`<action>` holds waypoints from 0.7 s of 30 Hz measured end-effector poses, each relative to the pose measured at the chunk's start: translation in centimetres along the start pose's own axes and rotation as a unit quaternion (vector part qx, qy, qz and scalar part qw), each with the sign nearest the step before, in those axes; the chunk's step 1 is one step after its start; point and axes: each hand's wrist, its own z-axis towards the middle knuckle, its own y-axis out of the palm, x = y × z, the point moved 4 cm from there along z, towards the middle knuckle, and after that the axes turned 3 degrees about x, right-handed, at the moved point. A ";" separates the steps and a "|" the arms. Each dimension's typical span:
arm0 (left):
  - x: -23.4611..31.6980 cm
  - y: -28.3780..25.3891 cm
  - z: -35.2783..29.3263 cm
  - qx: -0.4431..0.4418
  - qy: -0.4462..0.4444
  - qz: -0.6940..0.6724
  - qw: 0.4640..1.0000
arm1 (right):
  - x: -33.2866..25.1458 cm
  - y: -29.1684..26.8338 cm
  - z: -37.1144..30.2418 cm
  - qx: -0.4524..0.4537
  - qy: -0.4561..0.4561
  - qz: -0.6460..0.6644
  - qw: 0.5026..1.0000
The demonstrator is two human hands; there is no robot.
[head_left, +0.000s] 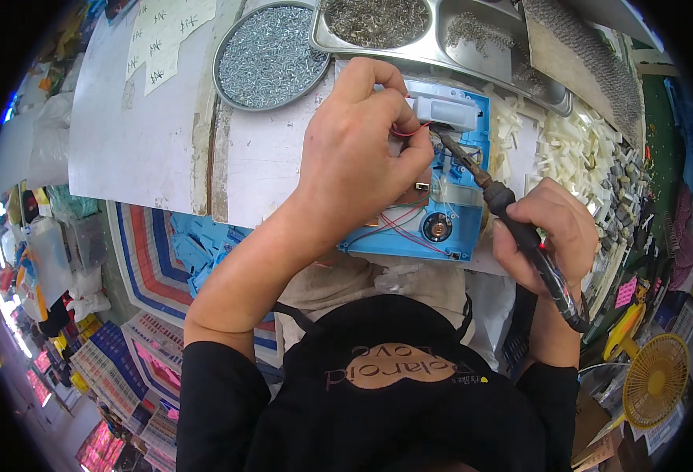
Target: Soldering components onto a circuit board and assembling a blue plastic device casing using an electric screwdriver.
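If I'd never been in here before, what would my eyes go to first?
Probably the bright blue casing on the bench, where the right hand holds a black-handled soldering iron with its tip close to the left hand. Next, maybe the round dish of small silvery pieces at the top, left of centre. The yellow fan at the lower right stands out too.
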 end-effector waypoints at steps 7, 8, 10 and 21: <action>0.1 0.0 0.0 0.001 0.001 -0.009 1.000 | 0.1 0.4 0.2 0.006 -0.003 0.003 1.000; 0.1 0.0 0.0 -0.002 -0.005 -0.010 1.000 | 0.1 0.4 0.2 0.007 -0.004 0.003 1.000; 0.1 0.0 0.0 -0.004 -0.010 -0.012 1.000 | 0.2 0.5 0.3 0.008 -0.005 0.002 1.000; 0.0 0.1 -0.1 0.005 -0.006 -0.015 1.000 | 0.1 0.6 0.1 0.018 -0.009 -0.016 1.000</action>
